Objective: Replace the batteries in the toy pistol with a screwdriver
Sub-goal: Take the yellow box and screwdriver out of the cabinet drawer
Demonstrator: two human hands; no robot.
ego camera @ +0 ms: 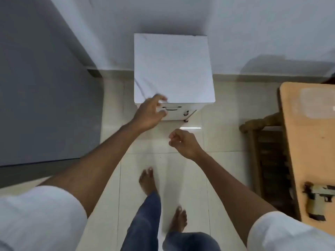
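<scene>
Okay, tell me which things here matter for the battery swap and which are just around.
For the job:
toy pistol on the wooden table
white cabinet, whose drawer handle the left hand reaches for
right hand, loosely curled, holding nothing

Just around:
wooden chair
No screwdriver or batteries in view.

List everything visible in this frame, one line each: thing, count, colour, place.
cabinet: one, white, against the far wall, drawer handle facing the person
wooden table: one, tan, right edge
toy pistol: one, pale with dark parts, blurred, lying on that table
wooden chair: one, brown, beside the table
floor: pale tiles
left hand: open, at the cabinet's front top corner
right hand: loosely curled, empty, over the floor
bare feet: two, mid-step
</scene>
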